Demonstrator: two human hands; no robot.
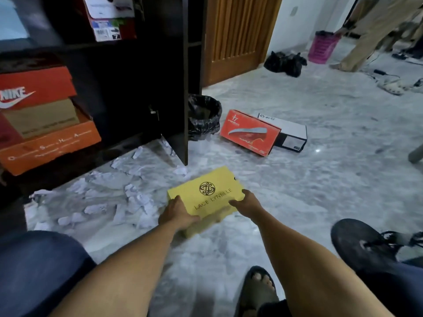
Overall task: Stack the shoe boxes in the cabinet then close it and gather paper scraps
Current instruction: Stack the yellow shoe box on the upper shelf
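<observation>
A yellow shoe box (207, 193) marked LACE LYNELLE is in front of me over the floor. My left hand (177, 215) grips its near left corner and my right hand (246, 201) grips its right edge. The dark cabinet (128, 88) stands open at the left, with an orange Nike box (34, 88), a brown box (43, 117) and an orange box (50, 145) stacked on its lower shelf. A red shoe box (249, 132) and a white-and-black box (289, 133) lie on the floor further off. Several white paper scraps (137, 200) litter the floor by the cabinet.
The cabinet door (176, 99) stands open, edge toward me. A bin lined with a black bag (204, 116) sits behind it. A wooden door (238, 35), a black bag (286, 61), a pink basket (322, 46) and another person (377, 30) are at the back. My sandalled foot (257, 291) is below.
</observation>
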